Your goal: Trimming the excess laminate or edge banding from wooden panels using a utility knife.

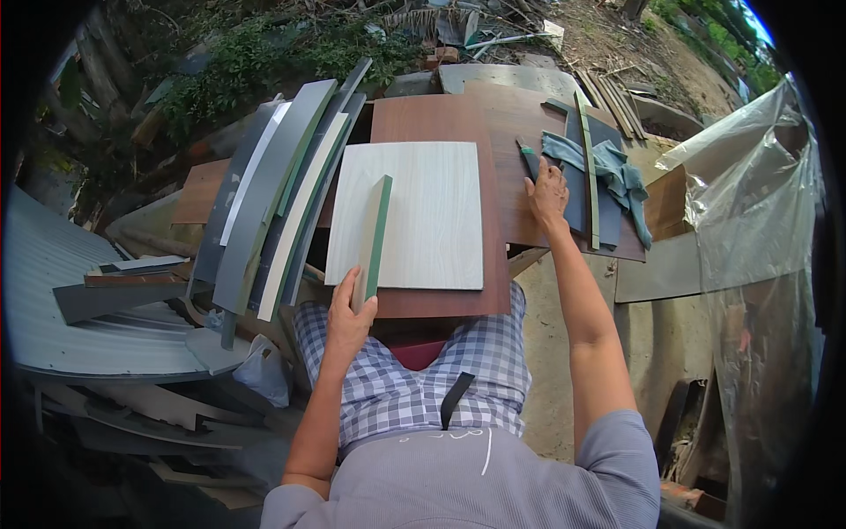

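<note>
the strip (373, 242) is beige, green-edged — the board (432, 212) grained off-white.

Soft daylight reaches the scene, with faint shadows. The green-edged strip (373, 234) looks sharp; the pale board (436, 203) is bright, and the clear plastic sheet (758, 167) catches glare. Fisheye distortion bows the grey strips (280, 167), black vignetting swallows the corners, and the lower left is dim.

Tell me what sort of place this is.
Probably an outdoor yard used as a makeshift workspace: bushes grow beyond, long strips are piled at the left, and a pale panel lies on a brown board.
</note>
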Tool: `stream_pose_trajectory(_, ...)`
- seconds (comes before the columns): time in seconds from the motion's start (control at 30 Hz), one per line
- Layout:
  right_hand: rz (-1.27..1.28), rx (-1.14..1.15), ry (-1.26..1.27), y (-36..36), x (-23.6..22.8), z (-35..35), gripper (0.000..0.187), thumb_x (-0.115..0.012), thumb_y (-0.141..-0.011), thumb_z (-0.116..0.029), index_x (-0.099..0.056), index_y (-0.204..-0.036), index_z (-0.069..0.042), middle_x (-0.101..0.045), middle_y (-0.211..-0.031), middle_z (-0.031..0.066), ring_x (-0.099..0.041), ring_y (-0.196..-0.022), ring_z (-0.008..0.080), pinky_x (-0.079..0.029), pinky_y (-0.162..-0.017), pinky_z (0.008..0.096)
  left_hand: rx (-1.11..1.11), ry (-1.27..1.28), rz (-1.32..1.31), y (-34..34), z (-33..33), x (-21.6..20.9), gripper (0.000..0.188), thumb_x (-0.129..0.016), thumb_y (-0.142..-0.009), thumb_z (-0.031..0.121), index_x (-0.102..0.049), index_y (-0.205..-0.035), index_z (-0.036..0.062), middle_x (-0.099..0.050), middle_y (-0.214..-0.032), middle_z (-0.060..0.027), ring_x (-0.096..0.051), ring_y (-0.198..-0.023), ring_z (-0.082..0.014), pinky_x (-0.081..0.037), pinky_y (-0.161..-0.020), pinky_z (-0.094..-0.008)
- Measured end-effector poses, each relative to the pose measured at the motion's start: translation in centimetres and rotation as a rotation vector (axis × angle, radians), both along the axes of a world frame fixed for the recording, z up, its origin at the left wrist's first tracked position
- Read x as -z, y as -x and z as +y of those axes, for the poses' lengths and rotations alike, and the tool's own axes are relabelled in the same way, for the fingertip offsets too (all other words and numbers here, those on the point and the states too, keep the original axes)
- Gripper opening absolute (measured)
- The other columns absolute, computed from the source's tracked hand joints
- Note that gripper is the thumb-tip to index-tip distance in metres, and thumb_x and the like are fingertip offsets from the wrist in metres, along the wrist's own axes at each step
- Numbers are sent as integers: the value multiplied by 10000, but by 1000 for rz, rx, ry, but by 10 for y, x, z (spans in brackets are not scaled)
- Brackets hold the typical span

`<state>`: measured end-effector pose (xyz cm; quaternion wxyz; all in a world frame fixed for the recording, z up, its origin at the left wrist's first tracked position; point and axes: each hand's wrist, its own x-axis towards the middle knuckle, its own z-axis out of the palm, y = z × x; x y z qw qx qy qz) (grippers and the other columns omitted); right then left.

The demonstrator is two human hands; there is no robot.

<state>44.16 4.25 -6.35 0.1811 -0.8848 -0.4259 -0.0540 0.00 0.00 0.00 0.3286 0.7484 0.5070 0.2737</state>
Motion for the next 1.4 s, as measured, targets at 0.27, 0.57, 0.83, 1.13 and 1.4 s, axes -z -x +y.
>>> stream_pose_trajectory(0.27,-22,-52,46,5,-14,-1,515,-543,-863,-251,-409,-1343,-120,-491,-1119,251,-505,-1055,380,-416,-885,482,-25,816,-787,17,-14,-43,511,-520,-894,130,-381,-1362,-21,-549,-1212,-134,-597,-992,-197,-522,-750,-282)
stream_pose_trajectory(0.57,727,-590,-347,194,-89,-102,488,-478,-897,-187,-407,-1372,-97,-510,-1177,126,-520,-1036,228,-408,-920,363,-14,514,-815,43,-22,-60,638,-673,-833,120,-361,-1372,-17,-541,-1235,-142,-579,-1072,-207,-503,-814,-285)
stream_pose_trajectory(0.83,671,-1057,-221,275,-140,-133,519,-705,-742,-76,-569,-1242,-101,-572,-1021,101,-598,-820,206,-505,-688,296,-154,262,-365,42,-27,-54,404,-570,-892,42,-495,-1288,3,-623,-1145,-117,-609,-1005,-135,-481,-851,-254)
stream_pose_trajectory(1.13,616,-1131,-151,280,-134,-129,530,-726,-711,-81,-602,-1220,-160,-581,-973,78,-599,-713,170,-517,-582,292,-103,230,-492,46,-33,-48,427,-551,-884,4,-486,-1305,25,-624,-1145,-108,-592,-1054,-137,-477,-862,-250)
stream_pose_trajectory(1.4,617,-950,-161,267,-112,-113,463,-685,-775,-77,-597,-1225,-148,-605,-1007,79,-619,-795,194,-520,-670,311,-130,188,-453,46,-34,-43,398,-584,-895,76,-513,-1283,25,-628,-1133,-115,-600,-1037,-144,-473,-873,-262)
